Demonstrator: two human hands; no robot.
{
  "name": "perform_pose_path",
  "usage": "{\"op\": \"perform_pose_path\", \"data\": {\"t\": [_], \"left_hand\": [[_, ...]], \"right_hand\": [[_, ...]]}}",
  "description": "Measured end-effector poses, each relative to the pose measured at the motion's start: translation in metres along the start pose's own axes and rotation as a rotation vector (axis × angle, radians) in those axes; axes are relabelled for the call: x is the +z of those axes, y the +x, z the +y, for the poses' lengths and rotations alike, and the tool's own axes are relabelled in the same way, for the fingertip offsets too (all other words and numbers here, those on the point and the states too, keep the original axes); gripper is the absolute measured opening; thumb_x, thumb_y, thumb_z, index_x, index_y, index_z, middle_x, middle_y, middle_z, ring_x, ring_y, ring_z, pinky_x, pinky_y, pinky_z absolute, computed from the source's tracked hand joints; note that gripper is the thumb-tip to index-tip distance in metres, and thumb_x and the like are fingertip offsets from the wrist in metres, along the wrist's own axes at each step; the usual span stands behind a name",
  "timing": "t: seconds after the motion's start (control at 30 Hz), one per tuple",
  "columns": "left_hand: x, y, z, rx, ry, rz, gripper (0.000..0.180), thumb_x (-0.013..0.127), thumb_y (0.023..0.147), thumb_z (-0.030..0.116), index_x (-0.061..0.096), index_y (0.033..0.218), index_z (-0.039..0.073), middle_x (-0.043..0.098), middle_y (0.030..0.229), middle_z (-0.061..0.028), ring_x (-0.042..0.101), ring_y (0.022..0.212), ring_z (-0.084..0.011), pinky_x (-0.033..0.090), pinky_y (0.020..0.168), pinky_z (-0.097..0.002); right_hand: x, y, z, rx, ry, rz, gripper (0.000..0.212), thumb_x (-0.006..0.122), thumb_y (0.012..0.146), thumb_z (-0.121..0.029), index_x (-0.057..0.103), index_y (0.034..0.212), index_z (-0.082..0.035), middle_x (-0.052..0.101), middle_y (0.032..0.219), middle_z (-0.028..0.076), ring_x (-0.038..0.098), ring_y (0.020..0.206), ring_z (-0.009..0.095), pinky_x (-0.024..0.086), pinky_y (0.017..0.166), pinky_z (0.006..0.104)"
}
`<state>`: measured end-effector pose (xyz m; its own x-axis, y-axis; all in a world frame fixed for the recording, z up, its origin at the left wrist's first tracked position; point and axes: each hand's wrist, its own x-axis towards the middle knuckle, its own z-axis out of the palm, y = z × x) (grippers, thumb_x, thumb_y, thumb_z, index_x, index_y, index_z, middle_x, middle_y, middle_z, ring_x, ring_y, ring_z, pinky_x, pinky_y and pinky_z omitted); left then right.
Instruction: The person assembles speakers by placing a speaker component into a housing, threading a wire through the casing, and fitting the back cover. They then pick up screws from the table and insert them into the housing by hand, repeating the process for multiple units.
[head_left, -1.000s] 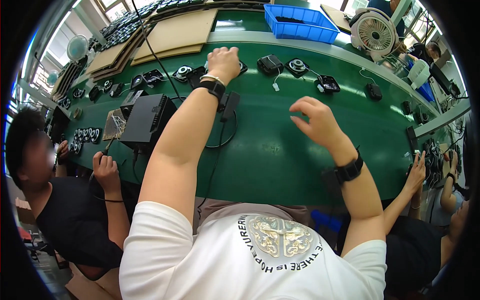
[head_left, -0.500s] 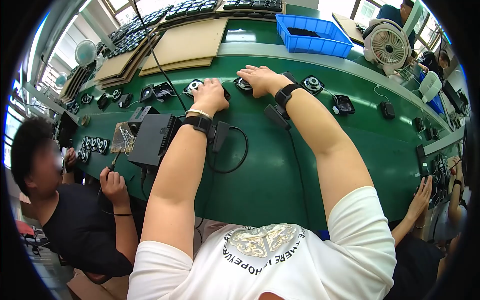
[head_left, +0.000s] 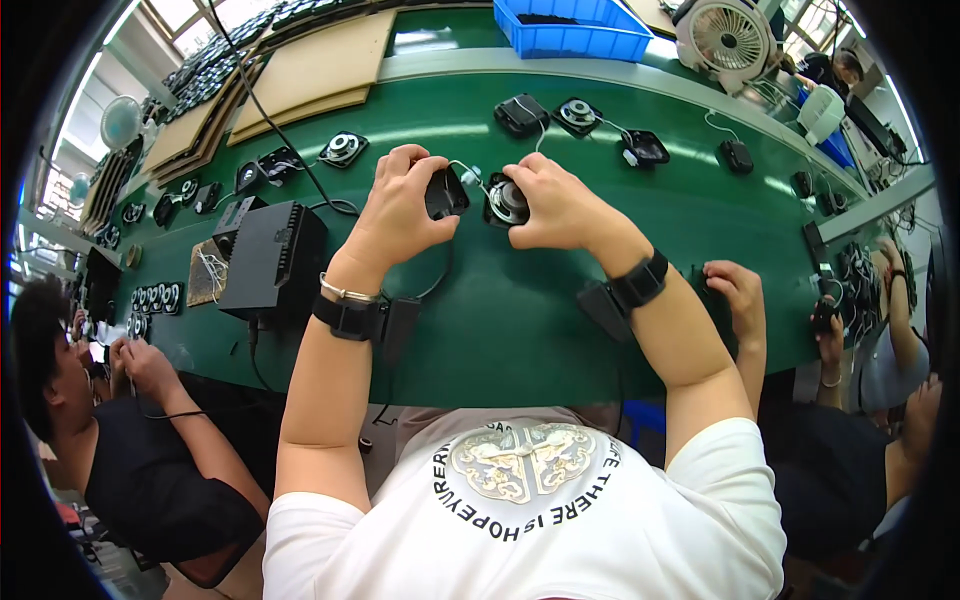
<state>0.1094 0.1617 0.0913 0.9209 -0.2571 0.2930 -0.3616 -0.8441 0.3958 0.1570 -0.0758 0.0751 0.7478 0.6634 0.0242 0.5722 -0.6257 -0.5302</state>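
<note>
Over the middle of the green worktable [head_left: 520, 330], two hands with a wired speaker set between them. Left hand [head_left: 402, 205]: thumb at the near edge and fingers bent over the far edge, pinching an open black housing [head_left: 446, 195]. Right hand [head_left: 558, 205]: thumb near, forefinger far, pinching the right side of a round speaker driver [head_left: 507, 200]; its remaining fingers cannot be told apart. Between the parts, a pale connector [head_left: 471, 176] on a wire. Whether either part touches the tabletop cannot be told. Far and right of the hands, a closed black case [head_left: 522, 116], a second driver [head_left: 578, 115] and a second open housing [head_left: 644, 147]; left, a black ribbed box [head_left: 272, 262]; farthest, a blue bin [head_left: 570, 42].
</note>
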Motion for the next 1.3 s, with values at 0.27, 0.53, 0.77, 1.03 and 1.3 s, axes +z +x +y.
{"op": "perform_pose_path", "data": {"t": [0.27, 0.53, 0.77, 1.03, 1.3], "left_hand": [[0.004, -0.034, 0.059, 0.215, -0.212, -0.287, 0.092, 0.08, 0.062, 0.017, 0.04, 0.144, 0.01, 0.047, 0.135, -0.0206, 0.048, 0.122, -0.0396, 0.045, 0.102, -0.0419], [0.009, -0.041, 0.081, 0.405, -0.213, -0.288, 0.113, 0.083, 0.058, 0.019, 0.023, 0.154, 0.015, 0.044, 0.142, -0.0207, 0.057, 0.112, -0.0416, 0.05, 0.093, -0.0421], [0.003, -0.034, 0.103, 0.479, -0.279, -0.128, 0.105, 0.085, 0.062, 0.035, 0.033, 0.15, 0.012, 0.054, 0.13, -0.0201, 0.061, 0.103, -0.0363, 0.052, 0.086, -0.0401], [0.012, -0.07, 0.082, -0.494, -0.632, -0.563, 0.052, 0.067, 0.094, 0.032, 0.056, 0.134, 0.003, 0.065, 0.117, -0.0071, 0.059, 0.11, -0.0156, 0.046, 0.094, -0.0291], [0.077, -0.067, 0.109, -0.066, -1.078, 0.047, 0.031, 0.061, 0.099, 0.024, 0.067, 0.119, 0.002, 0.065, 0.114, -0.0097, 0.062, 0.101, -0.0139, 0.048, 0.091, -0.0269]], "right_hand": [[0.041, -0.123, -0.039, 0.159, -0.125, 0.119, 0.077, 0.074, 0.062, -0.027, 0.053, 0.128, 0.006, 0.054, 0.12, 0.021, 0.054, 0.112, 0.036, 0.046, 0.096, 0.041], [0.049, -0.149, -0.053, -0.072, -0.032, 0.483, 0.059, 0.079, 0.066, -0.018, 0.058, 0.118, 0.001, 0.062, 0.108, 0.016, 0.06, 0.098, 0.034, 0.051, 0.084, 0.0396], [0.064, -0.135, -0.071, -0.085, 0.134, 0.498, 0.031, 0.077, 0.078, -0.01, 0.06, 0.102, -0.001, 0.067, 0.086, 0.008, 0.064, 0.071, 0.024, 0.051, 0.065, 0.0309], [0.079, -0.15, -0.039, 0.125, 1.665, 0.607, 0.012, 0.062, 0.096, -0.008, 0.061, 0.106, -0.003, 0.067, 0.091, 0.006, 0.064, 0.076, 0.012, 0.052, 0.067, 0.0266], [0.087, -0.152, -0.055, 0.147, 1.775, 0.594, 0.017, 0.065, 0.094, -0.007, 0.06, 0.11, -0.003, 0.067, 0.094, 0.007, 0.064, 0.075, 0.014, 0.053, 0.071, 0.0254]]}}
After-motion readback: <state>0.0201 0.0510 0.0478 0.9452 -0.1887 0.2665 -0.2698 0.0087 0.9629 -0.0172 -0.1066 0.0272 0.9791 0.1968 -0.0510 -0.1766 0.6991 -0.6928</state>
